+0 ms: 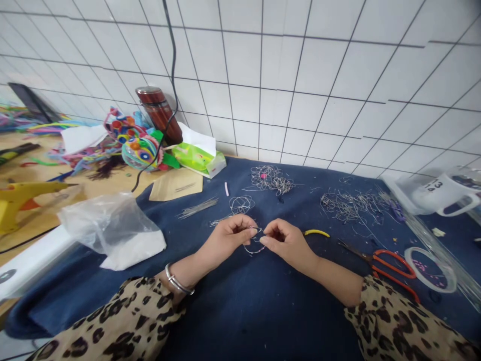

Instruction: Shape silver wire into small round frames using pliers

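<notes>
Between my hands is a thin wire loop strung with small beads (257,251), held above the dark blue cloth. My left hand (235,234) pinches the loop's left side between thumb and fingers. On the other side, my right hand (285,243) is closed with thumb and forefinger pressed together on the wire near its upper right. Just behind my left hand lies a coil of bent wire (242,204). A yellow-handled tool (316,233) shows partly beyond my right hand, its other end hidden. The exact point where the wire ends meet is too small to make out.
Tangled wire (270,179) and a second wire heap (347,204) lie behind. Straight wires (198,208) rest at left. Orange-handled scissors (393,264), a round bead dish (430,269) and a white mug (443,193) stand right. A plastic bag (112,220) and yellow glue gun (22,198) lie left.
</notes>
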Demonstrator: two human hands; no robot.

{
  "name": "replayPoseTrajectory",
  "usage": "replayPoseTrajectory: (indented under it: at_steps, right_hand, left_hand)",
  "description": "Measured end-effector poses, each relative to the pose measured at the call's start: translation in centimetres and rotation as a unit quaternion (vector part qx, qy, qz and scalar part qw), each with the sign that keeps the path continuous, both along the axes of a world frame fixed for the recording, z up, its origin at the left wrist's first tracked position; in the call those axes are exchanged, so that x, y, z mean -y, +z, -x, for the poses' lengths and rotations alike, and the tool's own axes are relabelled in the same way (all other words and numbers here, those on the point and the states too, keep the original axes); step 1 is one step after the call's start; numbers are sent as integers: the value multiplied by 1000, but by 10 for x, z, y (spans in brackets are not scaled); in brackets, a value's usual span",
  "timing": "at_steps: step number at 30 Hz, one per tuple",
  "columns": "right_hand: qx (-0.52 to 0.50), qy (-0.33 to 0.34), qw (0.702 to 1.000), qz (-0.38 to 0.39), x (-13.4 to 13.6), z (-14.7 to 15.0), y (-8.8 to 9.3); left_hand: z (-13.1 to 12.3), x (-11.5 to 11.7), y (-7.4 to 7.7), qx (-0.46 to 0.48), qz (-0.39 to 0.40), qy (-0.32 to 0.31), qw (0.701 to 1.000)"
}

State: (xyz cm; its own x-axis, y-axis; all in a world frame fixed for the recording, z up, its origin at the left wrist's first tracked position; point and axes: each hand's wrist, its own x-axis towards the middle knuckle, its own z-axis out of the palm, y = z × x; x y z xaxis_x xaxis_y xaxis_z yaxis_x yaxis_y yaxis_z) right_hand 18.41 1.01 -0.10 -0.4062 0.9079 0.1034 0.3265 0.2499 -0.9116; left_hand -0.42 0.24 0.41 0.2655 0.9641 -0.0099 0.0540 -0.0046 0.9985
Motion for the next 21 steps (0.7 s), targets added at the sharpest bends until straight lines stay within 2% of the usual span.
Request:
replayPoseTrajectory:
  at_steps: [11, 16, 21]
  right_hand:
    - [32, -11, 999, -28, 3, 2, -1]
    - [72, -27, 994, -80, 6, 3, -3]
    - [124, -59, 981, -134, 8, 3, -6]
  left_hand:
    - [-2, 5, -2, 9, 8, -27, 1000]
    - [-5, 7, -1, 5, 18, -16, 1000]
    - [-7, 8, -1, -5, 33, -45, 998]
